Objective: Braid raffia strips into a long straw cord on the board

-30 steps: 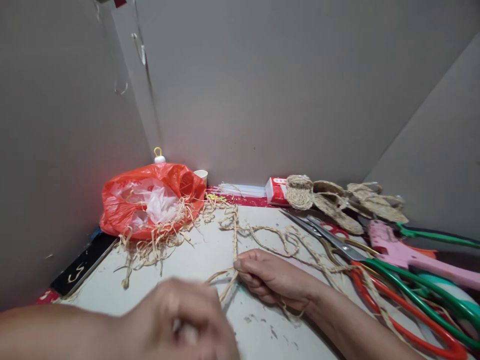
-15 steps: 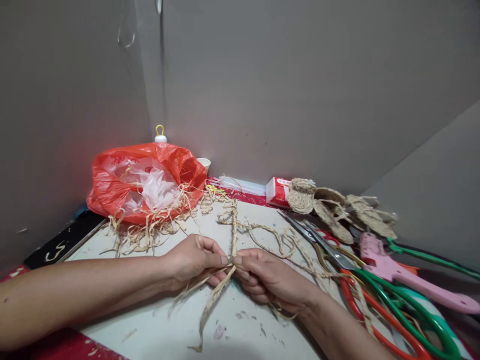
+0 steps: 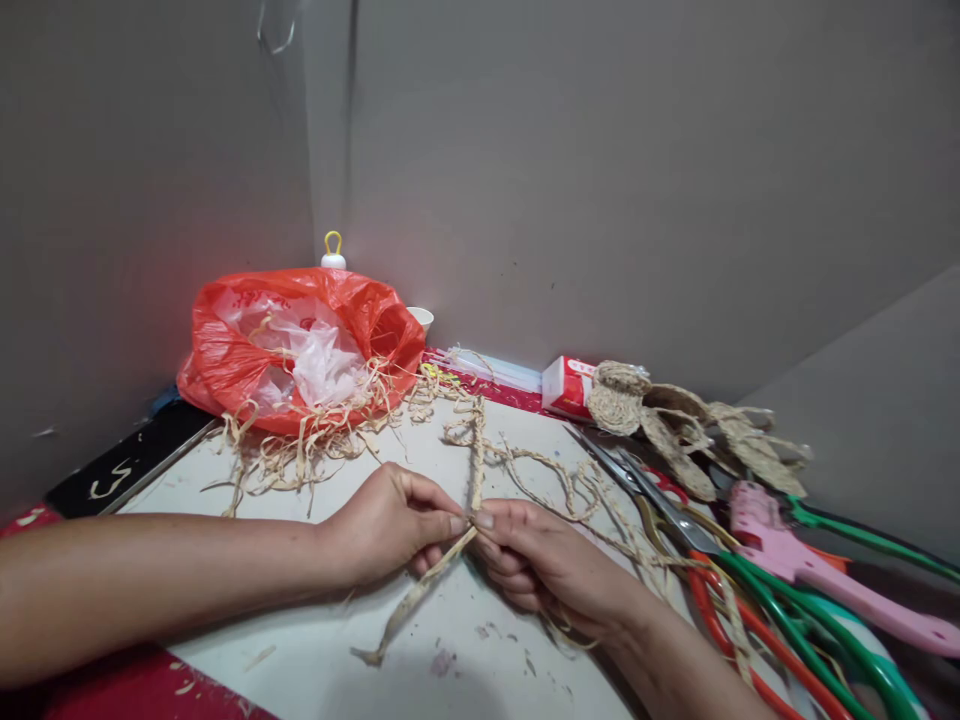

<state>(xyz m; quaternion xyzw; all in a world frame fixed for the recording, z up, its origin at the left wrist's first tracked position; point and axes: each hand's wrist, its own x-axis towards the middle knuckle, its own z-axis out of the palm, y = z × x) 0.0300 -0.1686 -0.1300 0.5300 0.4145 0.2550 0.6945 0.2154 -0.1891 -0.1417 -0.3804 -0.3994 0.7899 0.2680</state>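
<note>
A braided raffia cord [image 3: 478,450] runs away from me up the middle of the white tabletop. At its near end my left hand [image 3: 394,525] pinches the pale straw strands between thumb and forefinger. My right hand [image 3: 529,550] grips the same spot from the other side, thumb tip almost against the left one. One loose raffia strand [image 3: 416,600] hangs from the pinch toward me and to the left. More strands trail beneath my right palm. A further length of braid [image 3: 551,465] lies in loops beyond my right hand.
A red plastic bag [image 3: 300,300] spills raffia scraps [image 3: 300,450] at the back left, beside a black phone-like slab [image 3: 127,465]. To the right lie green-handled scissors [image 3: 795,600], orange-handled scissors [image 3: 742,620], a pink glue gun [image 3: 810,560], woven straw pieces [image 3: 619,398] and a red-and-white box [image 3: 568,387].
The view has shifted slightly, so the things on the table sit a little to the right. The loose strand's end has swung left, and the thinner strands by my left hand are now hidden.
</note>
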